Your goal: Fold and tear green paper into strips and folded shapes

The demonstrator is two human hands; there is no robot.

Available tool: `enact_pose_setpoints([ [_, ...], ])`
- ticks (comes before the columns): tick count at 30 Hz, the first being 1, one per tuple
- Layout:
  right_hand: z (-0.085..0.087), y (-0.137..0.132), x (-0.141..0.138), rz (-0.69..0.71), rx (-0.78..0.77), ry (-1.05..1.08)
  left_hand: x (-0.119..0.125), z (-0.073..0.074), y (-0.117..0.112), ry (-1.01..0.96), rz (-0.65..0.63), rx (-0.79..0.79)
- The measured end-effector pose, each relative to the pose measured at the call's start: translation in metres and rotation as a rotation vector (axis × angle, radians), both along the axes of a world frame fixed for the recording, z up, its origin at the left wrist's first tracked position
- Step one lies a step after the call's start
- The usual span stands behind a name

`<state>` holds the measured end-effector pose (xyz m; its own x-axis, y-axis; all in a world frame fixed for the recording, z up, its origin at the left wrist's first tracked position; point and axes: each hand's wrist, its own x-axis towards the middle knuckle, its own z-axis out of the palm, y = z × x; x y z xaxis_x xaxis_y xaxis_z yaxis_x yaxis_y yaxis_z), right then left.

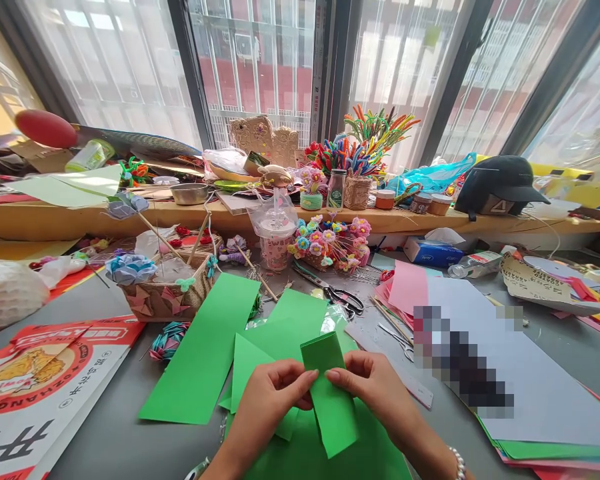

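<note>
A folded strip of green paper (333, 413) is held up between both hands at the lower middle. My left hand (280, 390) pinches its left edge with thumb and fingers. On the opposite edge, my right hand (367, 377) presses its thumb on the front, fingers behind. The strip is doubled over, with its layers slightly apart at the top and bottom. Under and behind it lie more green sheets (300, 307), and a long green strip (205, 353) is spread to the left.
Two pairs of scissors, one black-handled (347, 300) and one silver (403, 343), lie beyond my right hand. Stacked paper (530, 373) covers the right side. A cardboard box (165, 300) with paper flowers, a lidded cup (275, 243) and a printed bag (45, 393) stand or lie around.
</note>
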<state>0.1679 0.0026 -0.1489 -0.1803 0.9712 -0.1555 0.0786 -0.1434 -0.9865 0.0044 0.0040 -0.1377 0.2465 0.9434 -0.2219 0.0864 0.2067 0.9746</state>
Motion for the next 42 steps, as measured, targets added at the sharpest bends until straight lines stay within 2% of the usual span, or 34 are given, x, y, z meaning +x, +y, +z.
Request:
enact_pose_setpoints([
  [3, 0.0005, 0.0001, -0.0003, 0.0, 0.018, -0.048, -0.0006, 0.001, 0.0003, -0.007, 0.054, 0.002],
  [17, -0.0024, -0.0004, -0.0004, -0.022, 0.007, -0.089, 0.002, -0.0025, 0.0006, -0.054, 0.08, -0.08],
  [21, 0.0005, -0.0009, -0.0001, -0.024, 0.005, -0.088, 0.0014, -0.0014, 0.0011, -0.042, 0.076, -0.08],
  [26, 0.0048, -0.0001, 0.0029, 0.042, -0.016, -0.073, -0.0029, -0.0015, 0.0014, -0.069, 0.1, -0.061],
  [31, 0.0028, 0.0004, 0.0023, -0.023, -0.021, -0.069, -0.004, -0.0052, 0.0024, -0.096, 0.116, -0.04],
  [39, 0.0012, 0.0002, 0.0027, -0.025, -0.003, -0.073, 0.0018, -0.0012, 0.0002, -0.098, 0.198, -0.055],
  [42, 0.0039, 0.0016, 0.0062, 0.036, -0.009, -0.108, -0.0019, 0.0009, 0.0012, -0.106, 0.21, -0.017],
])
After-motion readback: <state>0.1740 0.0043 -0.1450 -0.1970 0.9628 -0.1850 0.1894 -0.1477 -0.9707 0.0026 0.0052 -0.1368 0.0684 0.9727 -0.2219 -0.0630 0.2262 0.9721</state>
